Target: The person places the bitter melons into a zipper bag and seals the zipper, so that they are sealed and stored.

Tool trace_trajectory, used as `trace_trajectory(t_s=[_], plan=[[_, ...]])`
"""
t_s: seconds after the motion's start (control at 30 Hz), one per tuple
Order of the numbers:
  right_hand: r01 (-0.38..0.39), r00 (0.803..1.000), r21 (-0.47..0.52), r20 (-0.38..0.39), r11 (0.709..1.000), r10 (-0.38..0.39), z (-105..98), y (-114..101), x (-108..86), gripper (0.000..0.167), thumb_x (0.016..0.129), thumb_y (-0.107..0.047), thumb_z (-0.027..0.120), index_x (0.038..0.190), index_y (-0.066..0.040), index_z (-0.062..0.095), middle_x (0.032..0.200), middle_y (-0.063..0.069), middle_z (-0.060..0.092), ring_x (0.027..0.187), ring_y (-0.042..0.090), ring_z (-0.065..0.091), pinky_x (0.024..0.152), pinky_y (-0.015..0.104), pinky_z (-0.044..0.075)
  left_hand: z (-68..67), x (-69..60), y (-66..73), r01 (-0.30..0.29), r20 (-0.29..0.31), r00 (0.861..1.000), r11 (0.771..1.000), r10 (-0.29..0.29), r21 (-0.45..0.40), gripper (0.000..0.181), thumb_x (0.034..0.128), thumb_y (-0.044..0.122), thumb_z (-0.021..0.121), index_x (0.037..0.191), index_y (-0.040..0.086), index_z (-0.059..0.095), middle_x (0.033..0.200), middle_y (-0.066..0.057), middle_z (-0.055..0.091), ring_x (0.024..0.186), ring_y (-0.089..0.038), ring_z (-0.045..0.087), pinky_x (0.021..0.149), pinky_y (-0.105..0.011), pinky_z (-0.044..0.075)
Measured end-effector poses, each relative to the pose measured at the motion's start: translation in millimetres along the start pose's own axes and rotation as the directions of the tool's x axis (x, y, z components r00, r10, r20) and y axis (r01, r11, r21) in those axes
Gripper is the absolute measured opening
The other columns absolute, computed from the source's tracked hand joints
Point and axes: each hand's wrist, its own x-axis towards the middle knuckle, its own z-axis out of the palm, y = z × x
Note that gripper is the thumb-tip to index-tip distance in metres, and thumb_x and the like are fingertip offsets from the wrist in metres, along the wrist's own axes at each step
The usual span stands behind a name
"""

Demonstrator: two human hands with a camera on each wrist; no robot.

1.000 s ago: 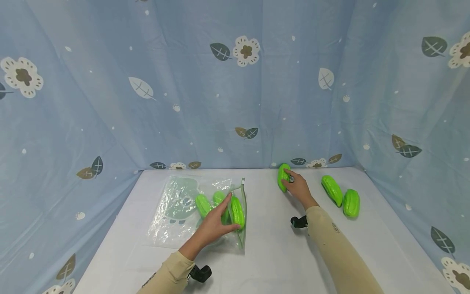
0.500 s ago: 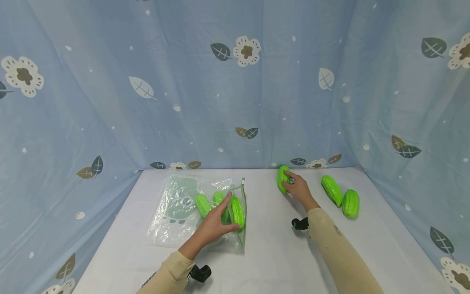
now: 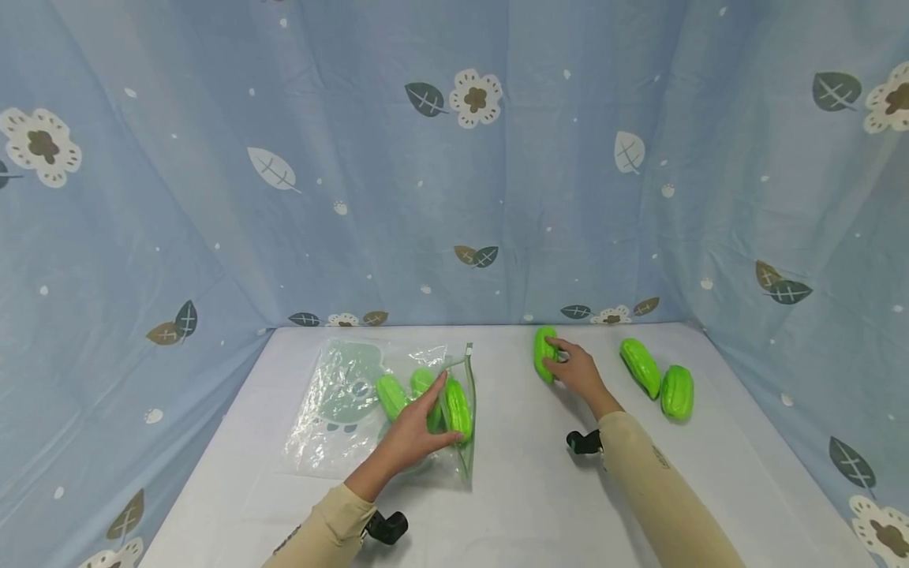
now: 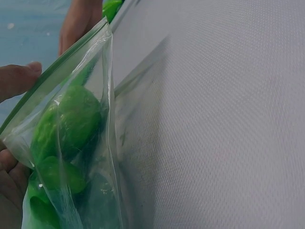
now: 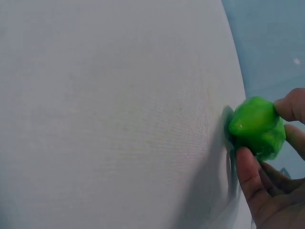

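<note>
"How far along is the packing, would you say?"

"About half, by my judgement. I count three green toy vegetables (image 3: pixel 460 410) in the clear zip bag (image 3: pixel 312 442); any others under the hand, I can't tell."

"And the one in the right hand (image 3: pixel 578 372)?"

"That held vegetable (image 3: pixel 542 356) is out near the table's far edge, pinched between thumb and fingers. Whether it's lifted or touching the table (image 3: pixel 525 505), I can't tell."

"What's left, then?"

"That one, plus a loose pair (image 3: pixel 641 368) on the table beyond the right forearm, lying close together."

"What's the left hand (image 3: pixel 408 438) doing?"

"Spread over the bag near its green zip edge (image 4: pixel 52 70), thumb and forefinger wide apart. The two hands are well apart."

"Anything in the way?"

"One bagged vegetable lies right by the mouth, so I'd expect it to crowd the opening. Otherwise there's the patterned curtain (image 3: pixel 398 237) behind, and a black wrist camera (image 3: pixel 387 527) under each forearm."
</note>
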Motion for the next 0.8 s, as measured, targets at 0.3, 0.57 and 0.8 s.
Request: trace_trajectory(t_s=[0.3,0.57,0.8], plan=[[0.006,1.000,0.004,0.010,1.000,-0.006,2,-1,-11.0,0.057,0.099,-0.031,0.067,0.151,-0.013,0.051,0.147,0.026,0.049,0.110,0.034,0.060,0.083,0.040,0.057,-0.1,0.0,0.6,-0.002,0.001,1.000,1.000,0.002,-0.005,0.106,0.0829,0.042,0.084,0.164,0.018,0.021,0.161,-0.014,0.036,0.146,-0.038,0.036,0.116,-0.056,0.034],[0.012,0.999,0.039,0.038,0.999,-0.014,5,-3,-24.9,0.056,0.098,-0.027,0.068,0.149,-0.012,0.052,0.143,0.025,0.053,0.104,0.031,0.064,0.075,0.034,0.058,-0.1,0.0,-0.2,-0.001,-0.003,1.000,1.000,0.001,0.000,0.106,0.0824,0.042,0.085,0.164,0.018,0.021,0.161,-0.014,0.036,0.145,-0.038,0.037,0.115,-0.056,0.035],[0.028,0.999,0.039,0.042,0.999,-0.030,5,-4,-37.5,0.055,0.097,-0.024,0.070,0.148,-0.011,0.054,0.142,0.024,0.054,0.101,0.028,0.065,0.074,0.034,0.058,0.3,0.2,-0.7,-0.007,-0.005,1.000,1.000,0.007,-0.002,0.106,0.0826,0.042,0.085,0.164,0.018,0.021,0.161,-0.014,0.036,0.145,-0.038,0.038,0.115,-0.055,0.036]])
